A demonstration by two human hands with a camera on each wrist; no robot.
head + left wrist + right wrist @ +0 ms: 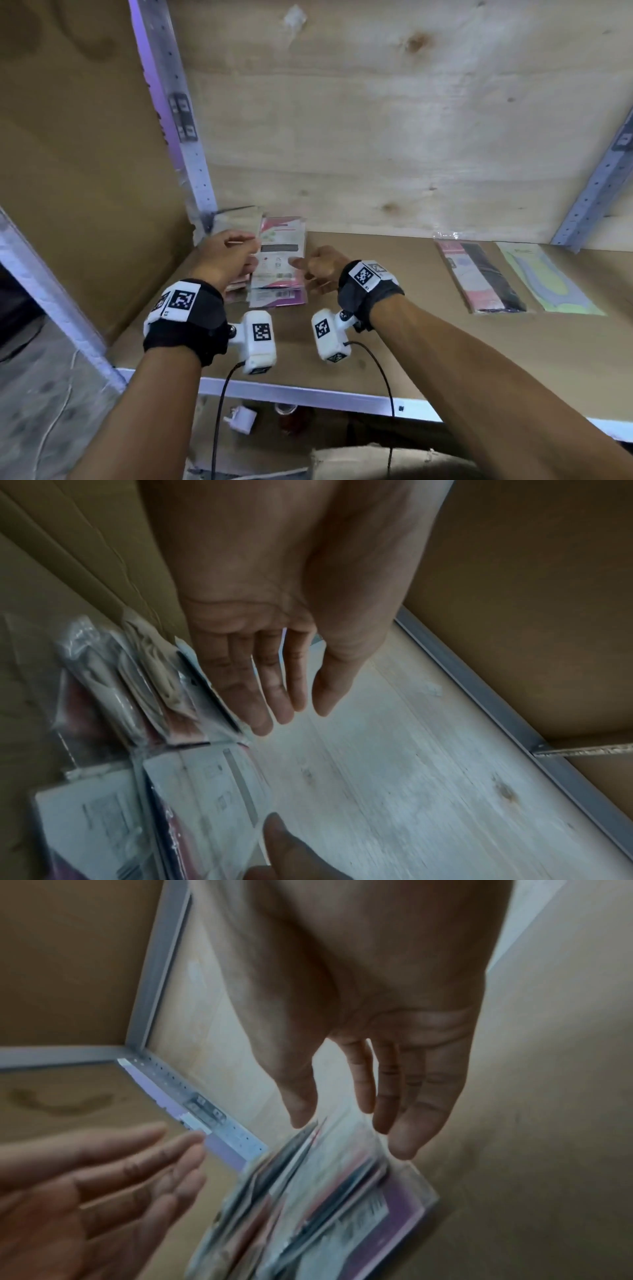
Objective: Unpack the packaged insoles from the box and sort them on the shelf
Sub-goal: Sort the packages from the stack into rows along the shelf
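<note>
We see the stack of packaged insoles (279,263) on the shelf (411,342) by its left rear post (191,161). Our left hand (227,257) and right hand (322,265) flank the stack, fingers straight and spread, gripping nothing.

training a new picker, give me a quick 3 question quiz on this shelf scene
1. True or false: both hands are open at the pink-edged insole stack.
2. How many insole packs lie apart at the shelf's right side?
A. none B. two C. five
3. Fill in: the stack sits in the shelf's back ____ corner.

Key
1. True: left hand and right hand have straight fingers and pinch nothing.
2. B: the pink and black pack and the green pack.
3. Left, on the shelf board.
</note>
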